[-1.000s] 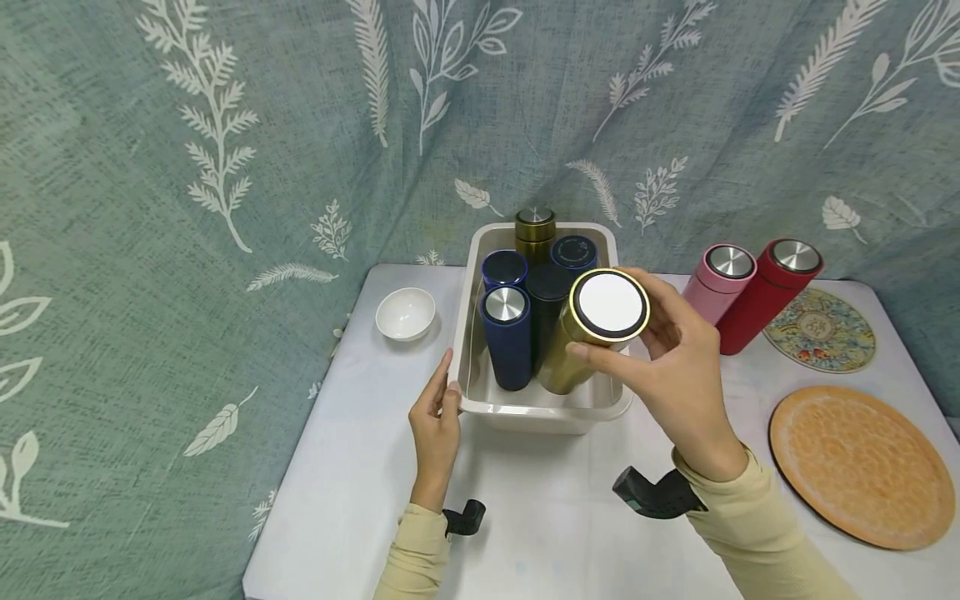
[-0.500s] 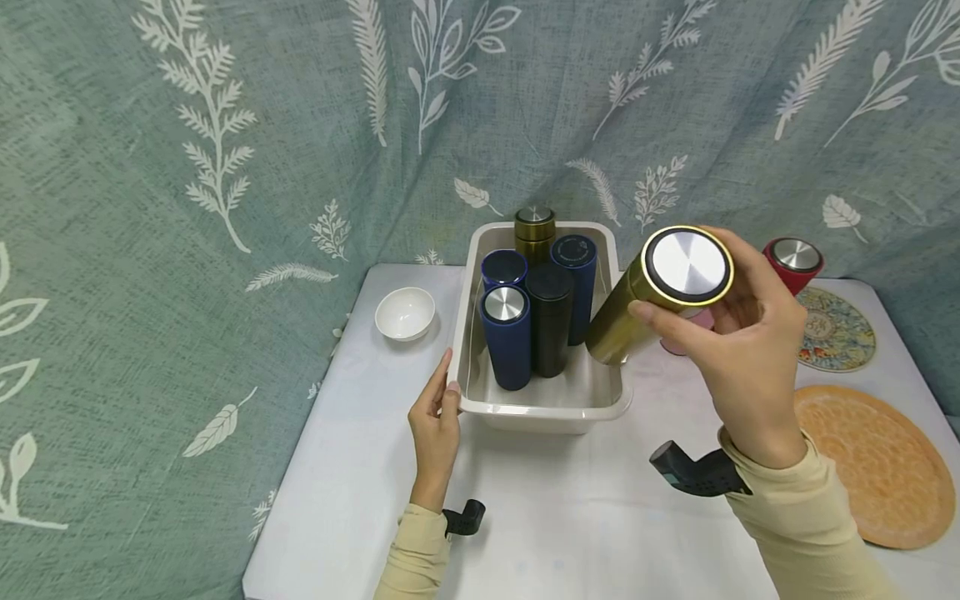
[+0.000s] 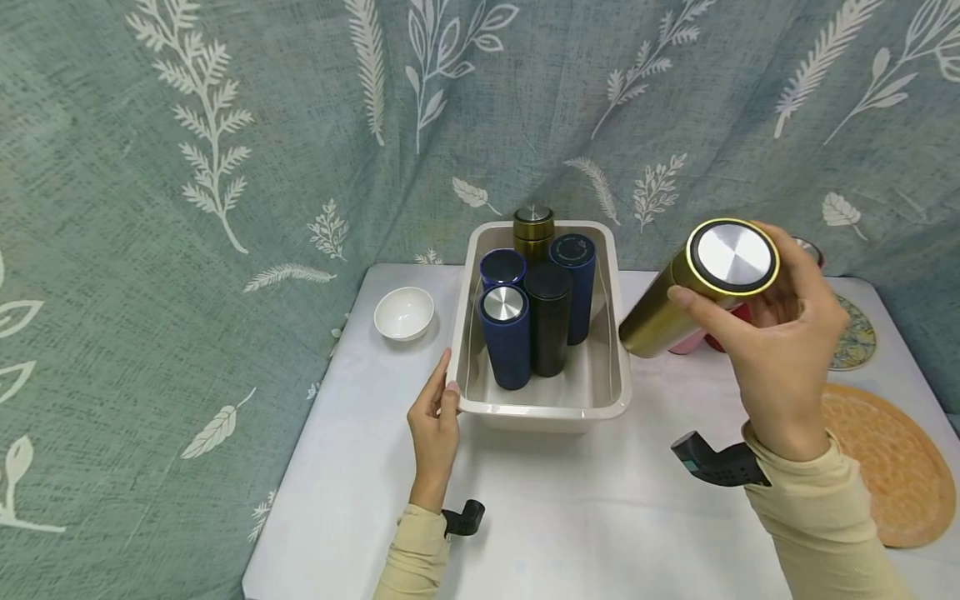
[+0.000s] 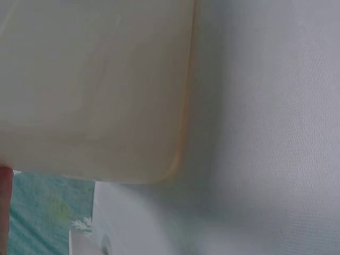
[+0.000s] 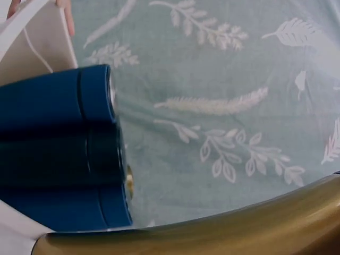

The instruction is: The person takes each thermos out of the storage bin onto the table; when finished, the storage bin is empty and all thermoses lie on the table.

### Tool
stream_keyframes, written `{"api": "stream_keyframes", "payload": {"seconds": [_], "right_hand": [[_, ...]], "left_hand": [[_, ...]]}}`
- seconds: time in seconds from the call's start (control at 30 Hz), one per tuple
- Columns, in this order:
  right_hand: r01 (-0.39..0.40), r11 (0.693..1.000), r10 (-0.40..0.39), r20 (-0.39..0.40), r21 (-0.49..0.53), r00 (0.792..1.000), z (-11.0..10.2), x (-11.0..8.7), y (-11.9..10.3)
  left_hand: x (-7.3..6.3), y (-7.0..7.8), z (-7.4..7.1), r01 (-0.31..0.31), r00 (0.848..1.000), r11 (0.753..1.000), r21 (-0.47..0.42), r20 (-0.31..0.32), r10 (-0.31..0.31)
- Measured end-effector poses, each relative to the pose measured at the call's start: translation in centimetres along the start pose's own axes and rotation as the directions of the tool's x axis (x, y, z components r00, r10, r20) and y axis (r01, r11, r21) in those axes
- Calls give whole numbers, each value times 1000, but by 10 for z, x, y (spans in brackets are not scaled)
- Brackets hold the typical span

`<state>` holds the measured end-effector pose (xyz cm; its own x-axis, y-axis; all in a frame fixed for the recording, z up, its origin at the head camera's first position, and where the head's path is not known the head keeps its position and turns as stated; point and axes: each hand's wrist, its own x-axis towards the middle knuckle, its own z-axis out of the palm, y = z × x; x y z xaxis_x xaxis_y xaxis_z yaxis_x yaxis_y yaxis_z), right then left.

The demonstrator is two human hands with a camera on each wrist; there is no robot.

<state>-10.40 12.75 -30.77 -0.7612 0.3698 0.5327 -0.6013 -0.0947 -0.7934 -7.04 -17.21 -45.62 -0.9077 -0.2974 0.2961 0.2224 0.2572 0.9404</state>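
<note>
The right hand (image 3: 791, 337) grasped a gold flask (image 3: 659, 310); the left hand (image 3: 435, 429) gripped the bin (image 3: 555, 412). Only the head view showed illegible print (image 3: 573, 248) on 1 blue flask (image 3: 581, 293).

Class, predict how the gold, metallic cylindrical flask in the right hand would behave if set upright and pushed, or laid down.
The gold, metallic cylindrical flask would probably tip if pushed near its top, being tall and narrow. On its side, its round wall would likely let it roll. Its glossy surface suggests a stiff, perhaps slippery body.
</note>
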Motion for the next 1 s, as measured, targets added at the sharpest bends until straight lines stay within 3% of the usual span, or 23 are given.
{"api": "stream_keyframes", "payload": {"seconds": [0.23,0.47,0.6,0.87,1.0], "right_hand": [[-34,996,34,-6,-83,999,-9,-1,10],[-113,973,116,5,-204,993,-16,-5,26],[-130,936,138,-2,-328,990,-19,-8,39],[-208,823,228,-27,-528,973,-27,-16,66],[-224,774,258,-28,-592,966,-29,-20,76]], "left_hand": [[3,-39,1,10,1000,1000,7,-15,-10],[2,-40,2,-17,1000,1000,4,-15,17],[2,-39,2,-20,1000,1000,7,-15,20],[2,-40,1,19,1000,1000,13,-13,-19],[1,-26,1,22,1000,1000,12,-4,-22]]}}
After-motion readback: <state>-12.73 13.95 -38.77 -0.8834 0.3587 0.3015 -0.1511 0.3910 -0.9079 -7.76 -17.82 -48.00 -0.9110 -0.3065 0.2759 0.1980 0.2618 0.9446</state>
